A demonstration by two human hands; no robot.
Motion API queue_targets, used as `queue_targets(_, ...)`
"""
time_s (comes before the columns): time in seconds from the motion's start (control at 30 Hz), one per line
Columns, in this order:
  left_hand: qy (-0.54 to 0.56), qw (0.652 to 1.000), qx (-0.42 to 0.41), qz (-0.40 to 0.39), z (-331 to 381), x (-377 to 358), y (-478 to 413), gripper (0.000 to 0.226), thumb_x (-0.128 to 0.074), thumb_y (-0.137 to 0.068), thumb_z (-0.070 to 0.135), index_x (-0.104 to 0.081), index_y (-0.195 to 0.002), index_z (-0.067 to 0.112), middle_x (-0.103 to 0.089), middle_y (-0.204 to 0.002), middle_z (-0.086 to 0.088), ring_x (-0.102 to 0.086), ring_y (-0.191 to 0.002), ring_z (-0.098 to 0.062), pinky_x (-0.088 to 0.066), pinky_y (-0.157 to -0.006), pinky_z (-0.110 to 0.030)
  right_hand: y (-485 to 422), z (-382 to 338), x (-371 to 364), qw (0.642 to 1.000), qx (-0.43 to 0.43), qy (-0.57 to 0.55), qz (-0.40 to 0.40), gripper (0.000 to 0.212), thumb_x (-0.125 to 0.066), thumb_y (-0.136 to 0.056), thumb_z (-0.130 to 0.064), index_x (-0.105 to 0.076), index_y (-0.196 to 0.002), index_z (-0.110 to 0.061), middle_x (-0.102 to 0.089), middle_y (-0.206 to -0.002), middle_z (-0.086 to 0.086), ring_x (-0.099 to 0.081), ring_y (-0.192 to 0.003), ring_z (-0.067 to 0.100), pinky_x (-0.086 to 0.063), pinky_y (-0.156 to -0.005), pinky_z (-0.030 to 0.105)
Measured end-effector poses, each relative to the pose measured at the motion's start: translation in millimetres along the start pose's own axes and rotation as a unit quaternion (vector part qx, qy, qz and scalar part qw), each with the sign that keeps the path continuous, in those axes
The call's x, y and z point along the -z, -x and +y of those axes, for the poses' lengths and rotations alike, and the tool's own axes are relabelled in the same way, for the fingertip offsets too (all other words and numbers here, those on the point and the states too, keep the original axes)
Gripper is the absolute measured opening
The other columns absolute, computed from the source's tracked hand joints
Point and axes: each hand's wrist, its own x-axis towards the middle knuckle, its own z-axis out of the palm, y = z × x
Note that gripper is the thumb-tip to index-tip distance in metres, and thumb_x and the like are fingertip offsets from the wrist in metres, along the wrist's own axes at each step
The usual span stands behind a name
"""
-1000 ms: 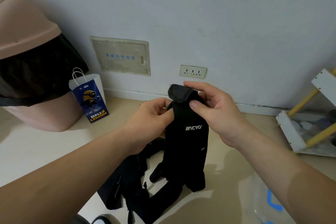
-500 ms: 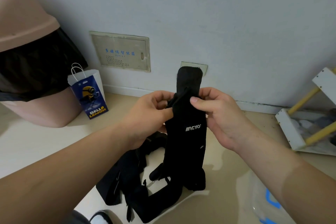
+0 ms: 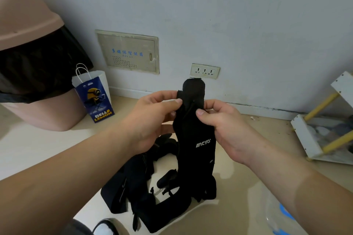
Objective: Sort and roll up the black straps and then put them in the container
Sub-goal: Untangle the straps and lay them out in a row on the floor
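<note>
Two hands hold one black strap (image 3: 194, 154) upright over the middle of the floor (image 3: 38, 149), between its back edge by the wall and its near edge. Thumb and forefinger of the left hand (image 3: 150, 120) pinch the strap's left edge near the top. The rounded top end sticks up above both hands. The lower end hangs to the floor and touches the pile of loose straps (image 3: 137, 183), which lies just left of it toward the near edge. Thumb and curled fingers of the right hand (image 3: 227, 128) pinch the right edge, about level with the left. Fingers on both sides are narrow, closed on the strap. At the near right corner is a clear container (image 3: 282, 213) with a blue part, mostly cut off; nothing black shows in it.

Step, my read: this strap is picked out and rolling is about to start, with no roll formed yet. Next move likely calls for turning the top end over and winding it tight downward, lifting the tail clear of the pile so it doesn't tangle. With the pile not yet rolled, the task looks early.

Writing, left to right:
- The paper bag (image 3: 95, 99) beside the pink bin (image 3: 28, 25) at back left reads "BELLO LEMON", with a yellow cartoon figure above.
- The wall panel (image 3: 129, 51) has blue characters, too small to read.
- The strap has a white logo (image 3: 203, 143), roughly "MCYO", first letters unsure.
</note>
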Motion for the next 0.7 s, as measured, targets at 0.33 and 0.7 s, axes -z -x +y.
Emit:
queue_targets(0.33, 0.016, 0.996, -0.044, 0.072, 4.8, -1.7, -5.2, 0.032, -0.072, -0.097, 0.003, -0.067, -0.127, 0.015, -0.080, -0.099, -0.020, -0.074, -0.075, -0.021, -0.060, -0.064, -0.028, 4.5, 2.4, -5.8, 0.999, 0.015, -0.016, -0.026, 0.008, -0.067, -0.103, -0.021, -0.067, -0.098, -0.015, -0.072, -0.087, 0.006, -0.070, -0.081, 0.023, -0.056, -0.078, 0.036)
queue_targets(0.7, 0.019, 0.995, -0.056, 0.081, 9.5, -4.3, 0.7, 0.030, -0.068, -0.100, 0.008, -0.067, -0.128, 0.018, -0.081, -0.094, -0.009, -0.074, -0.073, -0.015, -0.058, -0.056, -0.024, 8.4, -1.7, -6.9, 0.996, 0.004, -0.035, -0.087, 0.013, -0.061, -0.104, -0.024, -0.066, -0.092, -0.022, -0.067, -0.097, 0.007, -0.065, -0.087, 0.023, -0.048, -0.083, 0.042)
